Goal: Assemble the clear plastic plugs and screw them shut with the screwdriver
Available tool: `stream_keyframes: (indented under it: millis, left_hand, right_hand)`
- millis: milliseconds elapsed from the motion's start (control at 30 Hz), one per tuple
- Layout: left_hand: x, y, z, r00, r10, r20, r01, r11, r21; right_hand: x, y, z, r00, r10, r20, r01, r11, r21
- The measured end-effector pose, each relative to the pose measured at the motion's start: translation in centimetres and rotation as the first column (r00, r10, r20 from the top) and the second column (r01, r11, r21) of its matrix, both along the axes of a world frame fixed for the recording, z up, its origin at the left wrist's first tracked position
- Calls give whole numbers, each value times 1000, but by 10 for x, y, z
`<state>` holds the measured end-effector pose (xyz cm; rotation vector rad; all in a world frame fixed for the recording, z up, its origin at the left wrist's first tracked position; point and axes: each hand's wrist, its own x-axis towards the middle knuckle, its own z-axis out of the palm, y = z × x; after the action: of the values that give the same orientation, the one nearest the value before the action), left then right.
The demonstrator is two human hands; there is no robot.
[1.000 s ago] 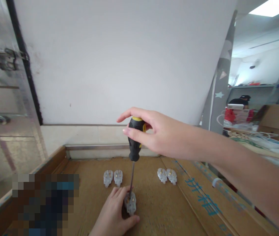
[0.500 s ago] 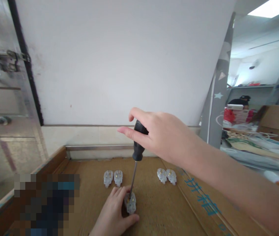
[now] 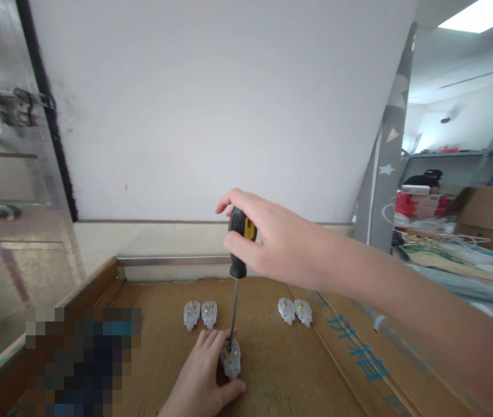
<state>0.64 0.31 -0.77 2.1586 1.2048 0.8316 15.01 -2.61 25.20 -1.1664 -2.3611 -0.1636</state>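
My left hand (image 3: 205, 370) rests on the cardboard and grips a clear plastic plug (image 3: 231, 362) with small brass-coloured metal parts, its fingers behind and its thumb in front. A screwdriver (image 3: 238, 267) with a black and yellow handle stands nearly upright, its tip down in the plug near the left hand's fingertips. Around the handle, my right hand (image 3: 257, 234) curls its thumb and fingers. Two similar clear plugs (image 3: 200, 315) lie side by side just beyond the left hand. Another pair of plugs (image 3: 295, 311) lies farther right.
Brown cardboard (image 3: 268, 359) with blue printed characters covers the work surface. A raised wooden edge (image 3: 94, 285) borders it at left, and a metal strip (image 3: 172, 260) runs along the back. A white panel (image 3: 212, 116) stands behind. A person (image 3: 422, 178) is far off at right.
My right hand has closed its fingers and thumb nearer the handle. The screwdriver has turned, showing its yellow part, and its handle has shifted slightly left. The left hand and plugs look unmoved.
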Motion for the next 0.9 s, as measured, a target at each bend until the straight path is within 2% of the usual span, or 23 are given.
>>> stream_keyframes:
  millis: [67,100,167,233,300,333,400,467,500,533,567,633,667,733,800,867,900]
  left_hand:
    - [0,0,-1,1000,7,-5,-7,1000,6]
    - [0,0,-2,1000,7,-4,-7,1000,13]
    - [0,0,-2,1000,3,4,-3,1000,25]
    - [0,-1,-3,1000,0,9,-1,1000,29]
    - [-1,-1,-2,1000,-1,5,0,1000,21]
    - [0,-2,-2,1000,0,3,0,1000,15]
    - [0,-2,0,1000,-1,-1,1,1000,1]
    - [0,-3,0,1000,-1,-3,1,1000,-6]
    - [-1,-3,0,1000,-1,-3,1,1000,-5]
    - [-1,-3,0,1000,0,-4,0,1000,2]
    - [-1,-3,0,1000,-2,-5,2,1000,12]
    - [-1,-3,0,1000,-6,-9,6,999,41]
    - [-1,-3,0,1000,-7,-8,8,998,57]
    - [-2,-3,1,1000,-13,-2,13,996,83]
    - [-2,-4,0,1000,-20,2,19,994,109]
    - [-2,-3,0,1000,-26,-3,26,991,128]
    - [-2,-3,-1,1000,-28,-5,28,991,134]
  right_hand:
    - [1,-2,1,993,103,-60,-112,976,-187]
    - [1,-2,1,993,105,-55,-113,976,-188]
    - [-1,-2,-1,1000,5,18,-5,1000,-5]
    - [-4,0,-5,983,-159,92,133,962,237]
    - [-5,1,-7,971,-213,110,168,933,317]
    - [-4,2,-7,980,-174,92,142,948,283]
    - [-1,1,-6,999,-37,10,35,994,107]
    - [2,1,-5,993,92,-70,-99,991,-91]
    - [2,1,-5,990,110,-83,-120,986,-118]
    - [2,1,-5,994,88,-67,-93,993,-75]
    - [1,2,-6,999,33,-35,-32,999,24]
    - [0,1,-6,993,-115,29,105,964,244]
    - [-1,1,-6,986,-160,48,139,946,294]
    - [0,-1,-5,993,-107,41,94,967,235]
    - [1,-3,-2,999,29,-24,-27,998,64]
    - [1,-4,-1,989,127,-76,-133,988,-73]
    - [0,-5,-1,990,124,-73,-129,989,-75]
